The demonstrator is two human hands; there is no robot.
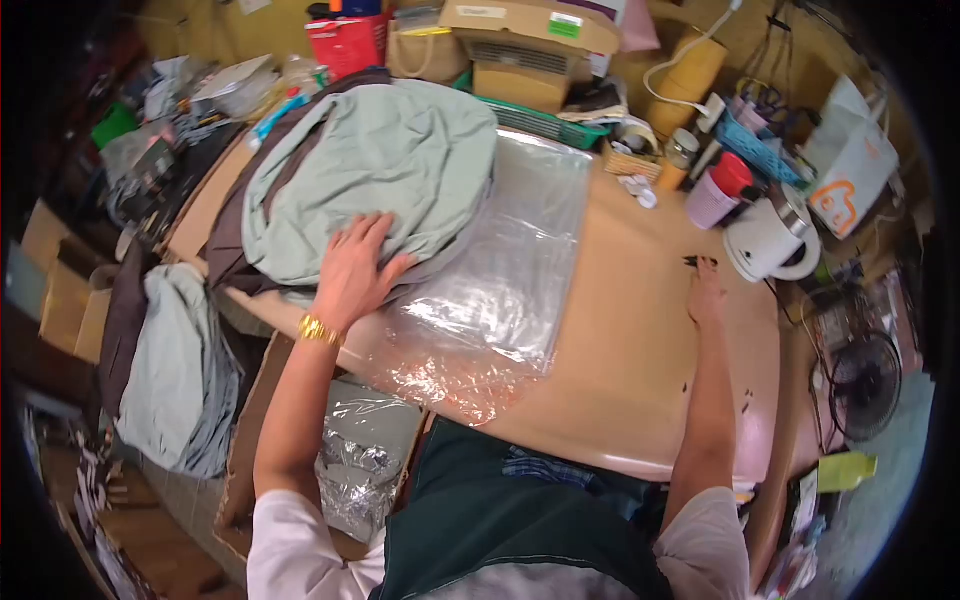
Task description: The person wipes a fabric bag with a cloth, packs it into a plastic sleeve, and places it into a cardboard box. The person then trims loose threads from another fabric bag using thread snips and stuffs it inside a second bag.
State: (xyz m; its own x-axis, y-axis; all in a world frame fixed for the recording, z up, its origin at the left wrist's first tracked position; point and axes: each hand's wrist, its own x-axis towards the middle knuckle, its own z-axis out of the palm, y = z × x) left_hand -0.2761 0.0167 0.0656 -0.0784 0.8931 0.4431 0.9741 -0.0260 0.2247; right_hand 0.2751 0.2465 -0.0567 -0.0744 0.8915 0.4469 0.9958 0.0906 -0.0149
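Observation:
My left hand (pixel 358 262), with a gold bracelet at the wrist, lies with fingers spread on a pile of pale green fabric (pixel 400 150). Dark brown fabric (pixel 232 235) shows beneath and beside the pile. Clear plastic bags (pixel 510 260) lie flat to the right of it, shiny and partly under the cloth. Far to the right, my right hand (pixel 707 295) is low over the tabletop (pixel 630 330). Its fingertips are closed on a small black object (pixel 692 261), too small to name.
A white kettle (pixel 765 240), a pink cup (pixel 708 200) and a blue basket (pixel 755 145) stand at the back right. Cardboard boxes (pixel 530 60) line the back. An open carton (pixel 250 440) with plastic-wrapped items (pixel 365 450) sits below the front edge. A fan (pixel 865 385) is at right.

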